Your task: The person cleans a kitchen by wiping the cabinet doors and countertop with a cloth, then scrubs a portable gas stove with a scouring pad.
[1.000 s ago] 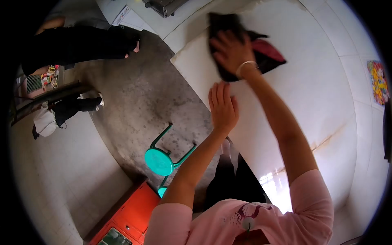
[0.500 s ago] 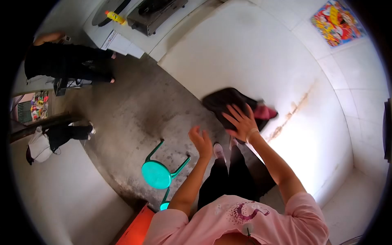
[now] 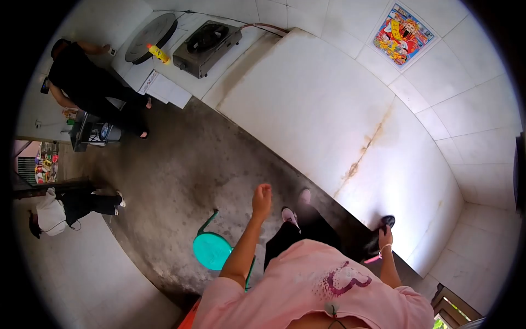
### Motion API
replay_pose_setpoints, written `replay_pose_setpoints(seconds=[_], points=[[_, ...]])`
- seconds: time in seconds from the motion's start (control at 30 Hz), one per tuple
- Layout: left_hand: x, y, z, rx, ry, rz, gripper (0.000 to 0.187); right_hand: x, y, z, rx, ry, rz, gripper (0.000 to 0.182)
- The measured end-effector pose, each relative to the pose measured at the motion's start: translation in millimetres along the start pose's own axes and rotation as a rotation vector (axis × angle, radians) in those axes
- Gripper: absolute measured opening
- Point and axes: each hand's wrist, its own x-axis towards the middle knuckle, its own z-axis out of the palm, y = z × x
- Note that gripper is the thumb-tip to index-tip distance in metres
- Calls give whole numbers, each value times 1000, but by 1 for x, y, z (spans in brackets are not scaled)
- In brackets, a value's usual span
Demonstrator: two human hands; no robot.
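My right hand (image 3: pixel 386 238) is closed around a dark bundle (image 3: pixel 373 248) at the edge of the white counter (image 3: pixel 307 104). A rounded black part (image 3: pixel 388 221) of it shows beyond my fingers, and a pink strip (image 3: pixel 372 259) lies beside my wrist. Much of the bundle is hidden in shadow, so its exact shape cannot be made out. My left hand (image 3: pixel 262 200) hangs above the grey floor with its fingers curled in and nothing visible in them. Nearest to it are my shoes and a green stool (image 3: pixel 212 251).
A gas stove (image 3: pixel 207 48), a yellow bottle (image 3: pixel 158 54) and a round dark lid (image 3: pixel 151 38) are on the far surface. One person in black (image 3: pixel 90 82) stands at the upper left, another person (image 3: pixel 66 208) below. A colourful poster (image 3: pixel 402 35) hangs on the tiled wall.
The dark bundle has left the middle of the counter and moved right and nearer my body with my right hand. My left hand's fingers have curled in. The view has shifted.
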Motion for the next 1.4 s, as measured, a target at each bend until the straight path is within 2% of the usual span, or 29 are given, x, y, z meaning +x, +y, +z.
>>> replay_pose_setpoints(seconds=[0.07,0.13,0.2,0.27,0.33,0.4,0.47,0.53,0.57,0.63,0.67,0.7,0.83,0.9,1.03,1.1,1.17,1.3,1.4], points=[[1,13,1,-58,-41,-41,17,26,-34,-7,389,136,78,37],[2,24,0,-47,-88,36,16,58,-82,-6,621,174,159,34],[8,43,2,-108,-83,14,15,88,-147,-3,655,224,25,35],[13,63,-4,-165,-76,7,15,115,-211,8,783,232,-215,38],[15,74,-13,-100,-124,29,15,114,-295,3,589,295,-421,37],[24,58,-26,-128,-110,10,14,125,-349,7,344,289,-753,40],[32,46,-46,-88,-164,-27,15,135,-385,16,152,-160,-621,45],[38,31,-69,-77,-142,-35,16,126,-434,22,-475,-65,-746,50],[44,23,-83,-76,-153,-71,16,136,-445,37,-539,-102,-864,55],[60,-2,-116,-82,-202,-163,18,161,-444,95,-532,-198,-924,56],[70,-18,-133,14,-186,-156,18,166,-454,109,-516,-287,-988,57],[76,-35,-151,53,-162,-156,17,171,-461,121,-584,-305,-962,57],[101,-74,-211,54,-63,-277,16,190,-544,150,-667,-339,-1080,57],[113,-83,-226,51,191,-264,18,198,-601,183,-629,-288,-1097,57],[127,-82,-230,-32,150,-332,18,218,-695,225,-522,-170,-1135,52],[134,-60,-231,-50,63,-302,17,218,-701,225,-497,-167,-1158,52],[136,-53,-225,-99,49,-338,17,213,-694,216,-485,-220,-1064,50],[142,-50,-219,-77,4,-343,16,206,-667,207,-515,-208,-1064,50],[139,-54,-219,-64,4,-351,17,217,-698,216,-502,-216,-1064,49]])
